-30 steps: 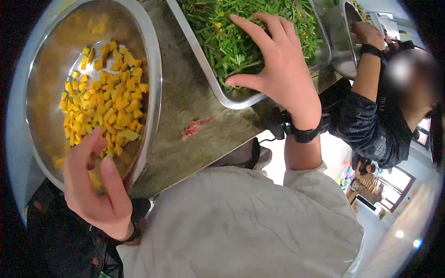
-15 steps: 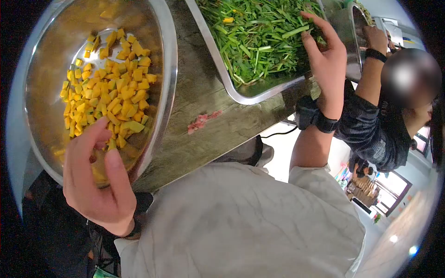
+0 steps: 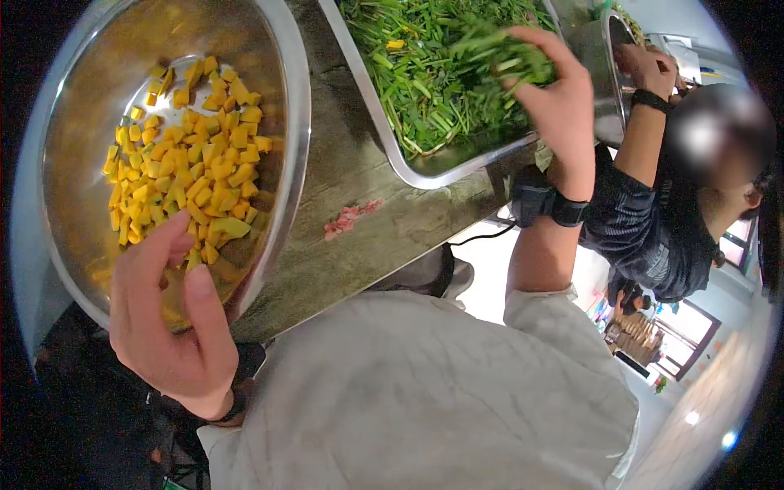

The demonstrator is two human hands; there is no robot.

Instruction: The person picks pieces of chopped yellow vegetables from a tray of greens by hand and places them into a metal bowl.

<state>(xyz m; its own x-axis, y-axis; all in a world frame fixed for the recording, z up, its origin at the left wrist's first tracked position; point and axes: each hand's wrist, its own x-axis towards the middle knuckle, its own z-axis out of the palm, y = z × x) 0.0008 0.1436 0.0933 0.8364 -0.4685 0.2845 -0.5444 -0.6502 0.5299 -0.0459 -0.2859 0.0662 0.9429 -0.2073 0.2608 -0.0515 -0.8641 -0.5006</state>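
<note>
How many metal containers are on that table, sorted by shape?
Round bowl holding yellow cubes: 1
Rectangular tray of greens: 1
Partly hidden container at the far edge: 1
Total: 3

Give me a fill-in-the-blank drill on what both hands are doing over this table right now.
1. The right hand grips a bunch of chopped ____ above the rectangular steel tray.
2. The left hand holds the rim of the round metal ____.
3. The diced pieces in that container are ____ in colour.
4. A small pink scrap lies on the wooden ____.

Missing words: greens; bowl; yellow; table
</note>
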